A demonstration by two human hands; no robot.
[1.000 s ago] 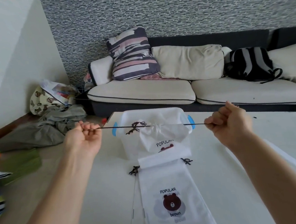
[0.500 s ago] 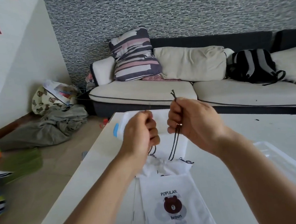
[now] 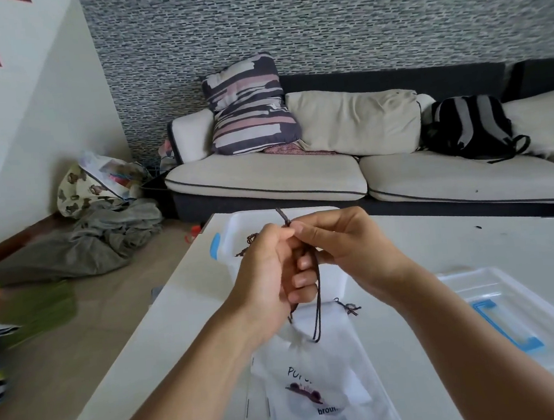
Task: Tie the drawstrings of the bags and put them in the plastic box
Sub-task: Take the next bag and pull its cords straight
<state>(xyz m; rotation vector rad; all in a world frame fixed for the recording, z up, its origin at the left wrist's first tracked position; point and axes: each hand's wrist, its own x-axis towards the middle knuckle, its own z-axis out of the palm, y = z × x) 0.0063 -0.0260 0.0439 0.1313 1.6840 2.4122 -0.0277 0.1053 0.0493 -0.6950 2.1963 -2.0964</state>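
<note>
Both hands meet above the middle of the white table (image 3: 151,323), fingers curled: the left hand (image 3: 268,271) and the right hand (image 3: 347,253) pinch the dark drawstrings (image 3: 318,294) together at their fingertips, a short knotted end poking up above the thumbs. From the grip the thin cords hang in a narrow loop down to the gathered mouth of a white bag (image 3: 318,375), thin and crinkled, printed with a brown bear and lettering, lifted and tilted over the table's near edge. Behind the hands, partly hidden by them, stands the translucent plastic box (image 3: 237,234) with a blue latch, toward the far edge. Its flat clear lid (image 3: 516,315) with a blue handle lies toward the right edge. Beyond the table is a cream sofa (image 3: 265,177) bearing a striped cushion (image 3: 249,107) and a black backpack (image 3: 467,127).
</note>
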